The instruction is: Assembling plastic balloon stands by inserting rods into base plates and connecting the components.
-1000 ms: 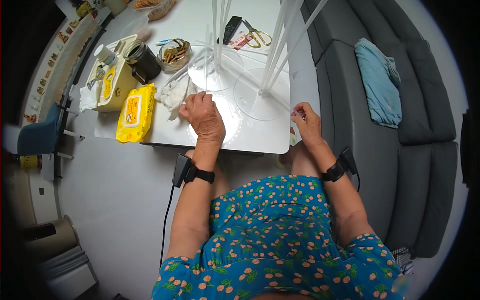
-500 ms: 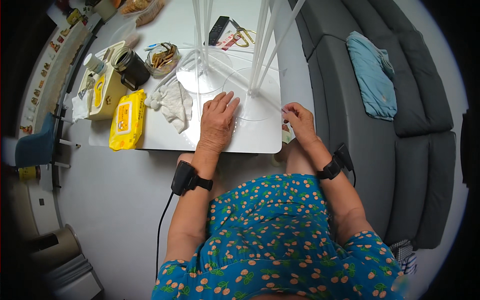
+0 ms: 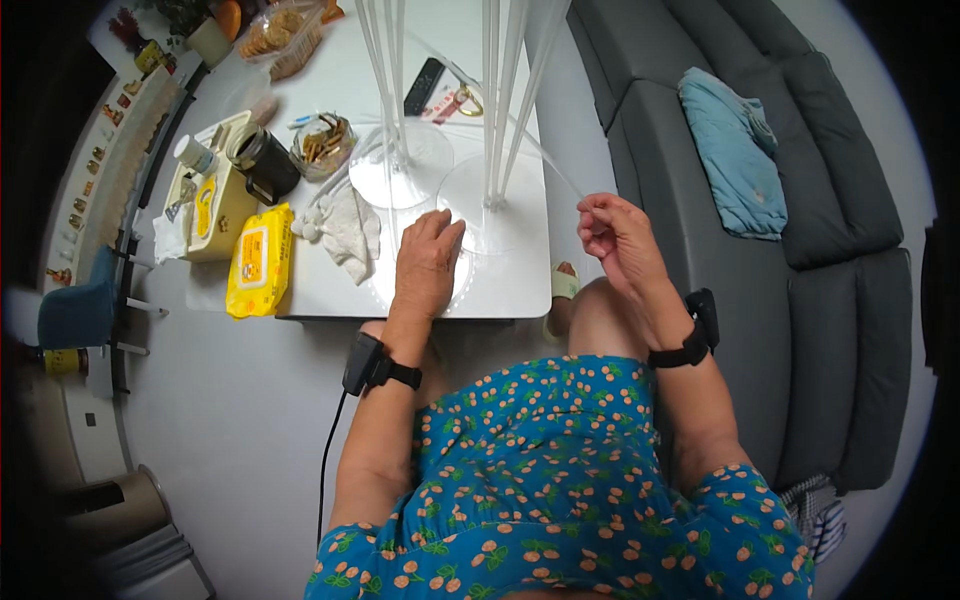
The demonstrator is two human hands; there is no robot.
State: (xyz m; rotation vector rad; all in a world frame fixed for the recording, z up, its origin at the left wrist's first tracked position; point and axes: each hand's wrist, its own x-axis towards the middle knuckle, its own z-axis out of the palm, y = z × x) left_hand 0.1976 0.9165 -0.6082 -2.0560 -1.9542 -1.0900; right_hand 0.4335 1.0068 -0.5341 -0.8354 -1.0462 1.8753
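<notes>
My left hand (image 3: 428, 265) lies on the white table (image 3: 510, 295) near its front edge, its fingers stretched out and holding nothing visible. Past the table's right edge, my right hand (image 3: 622, 240) is raised with its fingertips pinched on the end of a thin translucent strip (image 3: 548, 155). That strip slants up and left across the table, passing the upright rods. Two clear round bases stand beyond my left hand: the right base (image 3: 462, 235) carries several pale rods (image 3: 495, 120), and the left base (image 3: 372, 185) carries several more rods (image 3: 385, 75).
Left of my left hand are a white cloth (image 3: 345, 235), a yellow wipes pack (image 3: 260, 262), a dark mug (image 3: 262, 165), a cream caddy (image 3: 228, 190) and a jar of brown pieces (image 3: 325, 145). Farther back lie a remote (image 3: 425, 85) and scissors (image 3: 468, 98). A grey sofa (image 3: 690, 300) stands right.
My right hand has moved up and slightly right, away from the table edge, with the strip's end in its fingers. My left hand stays on the table, its fingers a little less extended.
</notes>
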